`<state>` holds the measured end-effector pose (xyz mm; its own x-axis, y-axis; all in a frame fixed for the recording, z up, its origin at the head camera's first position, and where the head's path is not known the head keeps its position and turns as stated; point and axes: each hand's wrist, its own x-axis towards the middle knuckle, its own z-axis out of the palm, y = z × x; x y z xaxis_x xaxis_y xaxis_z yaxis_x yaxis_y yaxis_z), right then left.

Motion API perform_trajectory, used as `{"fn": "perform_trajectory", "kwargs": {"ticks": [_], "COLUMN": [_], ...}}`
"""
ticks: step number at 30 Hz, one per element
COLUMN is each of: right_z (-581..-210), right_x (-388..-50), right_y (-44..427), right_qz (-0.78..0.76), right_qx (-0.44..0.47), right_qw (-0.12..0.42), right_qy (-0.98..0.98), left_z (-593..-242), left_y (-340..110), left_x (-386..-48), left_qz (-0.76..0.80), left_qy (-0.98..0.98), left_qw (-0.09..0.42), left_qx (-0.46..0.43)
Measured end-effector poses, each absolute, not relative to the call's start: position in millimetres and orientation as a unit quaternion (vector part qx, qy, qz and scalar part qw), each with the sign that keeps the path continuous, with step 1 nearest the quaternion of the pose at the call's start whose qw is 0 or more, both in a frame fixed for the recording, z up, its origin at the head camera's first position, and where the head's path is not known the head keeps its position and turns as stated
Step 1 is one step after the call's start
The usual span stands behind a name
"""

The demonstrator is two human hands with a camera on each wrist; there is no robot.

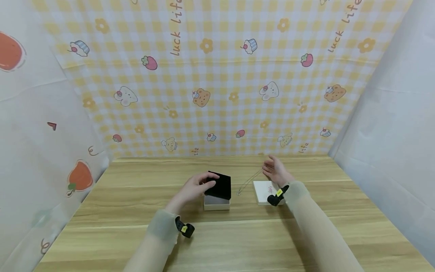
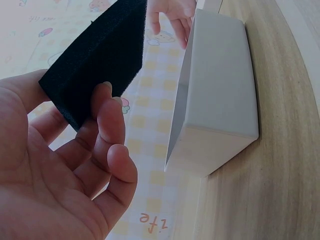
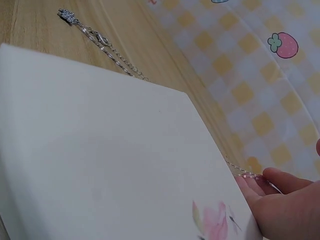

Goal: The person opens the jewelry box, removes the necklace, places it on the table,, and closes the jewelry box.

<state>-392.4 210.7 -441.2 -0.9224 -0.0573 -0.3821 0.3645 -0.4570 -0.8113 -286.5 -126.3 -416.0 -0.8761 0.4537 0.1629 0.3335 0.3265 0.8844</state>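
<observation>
Left hand grips a black foam slab over the white cardboard box; right of that box, right hand pinches a silver chain necklace, seemingly its pick-up; next needs snag-free lifting.

So the tabletop is showing off a light wood-look finish, with the grain running side to side. An open white box is sitting right on it, opening facing up. Over to the right, a flat white lid with a pink flower print is lying printed side up. Between those two, a silvery necklace is resting its sparkly pendant and clasp end on the wood.
</observation>
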Motion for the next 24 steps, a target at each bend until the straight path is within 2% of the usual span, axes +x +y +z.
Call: {"fn": "perform_trajectory", "kwargs": {"ticks": [24], "right_z": [-434.9], "right_x": [-390.9], "right_y": [220.9], "right_qz": [-0.835], "right_qx": [0.15], "right_qw": [0.154], "right_qy": [0.506], "left_z": [-416.1], "left_y": [-126.2], "left_x": [-285.9], "left_qz": [0.519], "left_qy": [0.817], "left_qw": [0.058], "left_qx": [0.243]}}
